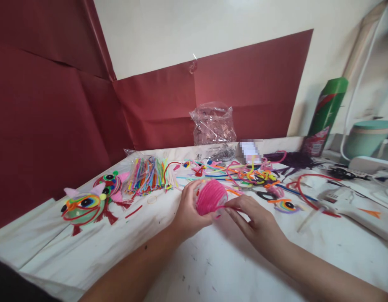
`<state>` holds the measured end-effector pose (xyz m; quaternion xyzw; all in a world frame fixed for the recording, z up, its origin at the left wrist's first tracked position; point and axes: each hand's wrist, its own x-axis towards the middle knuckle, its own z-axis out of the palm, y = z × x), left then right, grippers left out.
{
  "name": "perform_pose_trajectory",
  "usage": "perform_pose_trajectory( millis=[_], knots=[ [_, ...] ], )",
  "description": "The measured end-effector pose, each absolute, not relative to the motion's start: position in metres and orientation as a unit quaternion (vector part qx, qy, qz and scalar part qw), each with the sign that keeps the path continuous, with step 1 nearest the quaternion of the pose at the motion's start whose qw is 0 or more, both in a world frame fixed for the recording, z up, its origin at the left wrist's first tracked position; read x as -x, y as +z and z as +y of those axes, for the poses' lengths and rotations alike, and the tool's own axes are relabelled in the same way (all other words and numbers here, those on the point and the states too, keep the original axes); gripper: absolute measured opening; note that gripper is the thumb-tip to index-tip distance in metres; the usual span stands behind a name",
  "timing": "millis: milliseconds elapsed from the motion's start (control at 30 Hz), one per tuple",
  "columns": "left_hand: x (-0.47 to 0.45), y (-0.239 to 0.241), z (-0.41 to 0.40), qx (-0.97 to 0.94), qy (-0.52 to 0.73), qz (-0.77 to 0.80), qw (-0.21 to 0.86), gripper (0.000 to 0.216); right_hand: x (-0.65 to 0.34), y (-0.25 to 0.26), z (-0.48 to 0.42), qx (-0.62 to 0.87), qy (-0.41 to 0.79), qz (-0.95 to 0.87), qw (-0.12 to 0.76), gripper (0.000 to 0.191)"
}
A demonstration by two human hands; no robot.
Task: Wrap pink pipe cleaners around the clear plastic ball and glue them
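Observation:
A round ball wrapped in bright pink strands [212, 197] is held above the table in my left hand [190, 209], the fingers curled round its left side and the thumb under it. My right hand [252, 216] pinches a pink strand at the ball's right edge, between thumb and fingertips. The ball's left side and back are partly hidden by my left hand. Behind the ball, to the right, lie black-handled scissors [266, 195], partly hidden among colourful pipe cleaners [260, 176].
Two colourful animal-face ornaments [87, 207] sit at the left. A bag of pipe cleaners [151, 174] lies behind them. At the right are a white glue gun [348, 205], a purple-orange eye piece [287, 205], a green spray can [326, 113] and a teal container [367, 140].

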<state>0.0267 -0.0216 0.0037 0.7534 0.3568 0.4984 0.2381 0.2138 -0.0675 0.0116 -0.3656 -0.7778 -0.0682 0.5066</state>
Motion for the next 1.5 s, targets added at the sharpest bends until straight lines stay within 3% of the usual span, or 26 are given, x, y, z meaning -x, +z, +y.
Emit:
perform_pose_trajectory(
  millis=[167,667,1500],
  knots=[
    [-0.031,0.011,-0.028,-0.754,0.48,0.351,0.278,0.079,-0.21,0.006,-0.068,0.389,0.007,-0.761,0.52,0.008],
    [-0.034,0.01,-0.033,-0.715,0.468,0.371,0.365,0.084,-0.209,0.007,-0.068,0.368,-0.007,-0.772,0.519,0.012],
    [-0.029,0.004,-0.024,-0.698,0.503,0.363,0.358,0.082,-0.209,0.01,-0.07,0.373,0.015,-0.763,0.527,0.011]
  ],
)
